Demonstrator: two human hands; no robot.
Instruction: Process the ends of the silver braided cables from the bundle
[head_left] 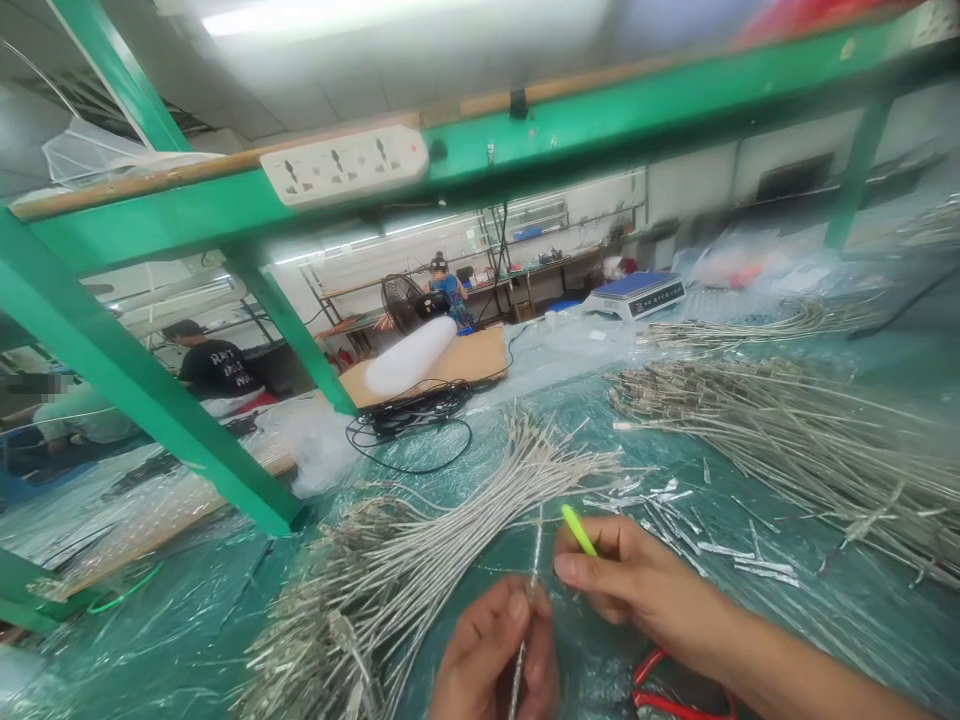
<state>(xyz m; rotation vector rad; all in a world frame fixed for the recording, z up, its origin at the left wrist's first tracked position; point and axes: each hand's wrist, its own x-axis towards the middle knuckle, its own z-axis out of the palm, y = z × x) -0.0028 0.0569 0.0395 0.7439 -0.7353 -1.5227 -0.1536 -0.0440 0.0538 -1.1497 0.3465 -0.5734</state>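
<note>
My left hand (495,655) is closed in a pinch round a thin silver braided cable (534,560) that stands upright from its fingers. My right hand (637,585) sits just to the right of it, fingers curled round a small yellow-green tool (579,530) whose tip points up and left. The two hands nearly touch at the cable. A fanned bundle of the same silver cables (420,560) lies on the green table cover (225,600) to the left of my hands. Short cut silver scraps (697,530) are scattered to the right.
A larger heap of silver cables (787,430) fills the right side. A green metal frame post (150,400) slants down at the left, with a power strip (345,165) on its beam. A black cable coil (412,410), a white roll (409,355) and a scale (634,293) lie farther back. Other people work behind.
</note>
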